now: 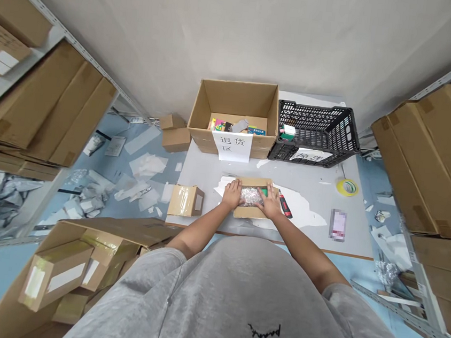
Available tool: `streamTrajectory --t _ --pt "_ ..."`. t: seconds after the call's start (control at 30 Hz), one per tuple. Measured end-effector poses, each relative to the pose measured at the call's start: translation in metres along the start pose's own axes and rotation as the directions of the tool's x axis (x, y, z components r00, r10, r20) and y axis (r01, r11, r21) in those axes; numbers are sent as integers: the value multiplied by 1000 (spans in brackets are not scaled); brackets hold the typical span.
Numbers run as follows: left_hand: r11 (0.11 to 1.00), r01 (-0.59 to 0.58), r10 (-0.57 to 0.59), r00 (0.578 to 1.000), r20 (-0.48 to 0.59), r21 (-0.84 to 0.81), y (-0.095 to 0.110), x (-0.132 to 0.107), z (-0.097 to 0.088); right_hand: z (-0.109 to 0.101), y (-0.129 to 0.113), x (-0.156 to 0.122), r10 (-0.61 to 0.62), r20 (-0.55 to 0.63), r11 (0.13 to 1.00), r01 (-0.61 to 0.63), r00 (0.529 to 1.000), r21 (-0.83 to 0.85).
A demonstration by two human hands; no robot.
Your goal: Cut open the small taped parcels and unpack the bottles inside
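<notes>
A small opened cardboard box [248, 212] lies on the table in front of me, its long flaps folded out. Inside are clear bubble wrap [251, 195] and part of something green [264, 192], mostly hidden. My left hand [232, 194] grips the left end of the box, thumb over the rim toward the bubble wrap. At the opposite end, my right hand [271, 202] is closed over the side, its thumb reaching inward near the green part. A red and black utility knife [285, 204] rests just right of my right hand.
Behind stand a large carton [237, 90] holding several items and a black plastic crate [335, 143]. A closed box [185, 201] sits left; yellow tape [347, 187] and a blurred pink rectangle [339, 225] lie right. A big carton of parcels [57, 275] stands lower left. Shelves flank both sides.
</notes>
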State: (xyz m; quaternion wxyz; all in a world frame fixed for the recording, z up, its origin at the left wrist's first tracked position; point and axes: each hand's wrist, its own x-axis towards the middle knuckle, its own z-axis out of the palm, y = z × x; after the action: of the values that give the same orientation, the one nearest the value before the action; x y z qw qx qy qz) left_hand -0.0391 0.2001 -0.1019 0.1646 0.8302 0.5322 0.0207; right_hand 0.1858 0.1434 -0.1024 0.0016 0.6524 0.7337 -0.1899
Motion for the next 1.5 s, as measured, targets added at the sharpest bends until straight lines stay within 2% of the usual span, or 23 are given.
streamTrajectory --t 0.1,0.17,0.27,0.4,0.57,0.73,0.93,1.1,1.27,1.43,1.5 --pt "1000 -5 4 999 -54 -8 7 1 1 -5 0 -4 -33 25 999 32 999 9" --pt "998 -44 42 998 -47 -43 9 1 2 -8 1 -7 -62 51 998 62 997 13" --pt "993 -88 92 995 47 -75 8 1 2 -8 3 -8 -62 53 998 62 997 4" --pt "986 -148 158 975 159 -69 6 4 -4 -1 3 -2 2 11 1000 -2 1000 13" --pt "988 -128 139 981 132 -88 5 12 -8 6 3 5 40 -33 998 -38 999 55" --pt "997 -57 65 990 126 -60 8 17 2 8 -2 8 66 -28 997 -65 997 45" --pt "978 -207 204 966 159 2 5 15 11 2 -8 10 92 50 996 -92 994 -4" --pt "942 -315 332 925 186 -113 -5 13 12 1 -6 5 65 52 996 -68 997 61" --pt "939 -293 325 927 186 -179 -8 17 14 5 -4 7 73 31 993 -75 997 92" --pt "935 -326 349 915 202 -137 -6 20 12 3 -1 11 59 68 991 -67 996 116" --pt "946 -304 321 927 194 -112 -4 22 10 -1 1 10 34 75 991 -43 997 126"
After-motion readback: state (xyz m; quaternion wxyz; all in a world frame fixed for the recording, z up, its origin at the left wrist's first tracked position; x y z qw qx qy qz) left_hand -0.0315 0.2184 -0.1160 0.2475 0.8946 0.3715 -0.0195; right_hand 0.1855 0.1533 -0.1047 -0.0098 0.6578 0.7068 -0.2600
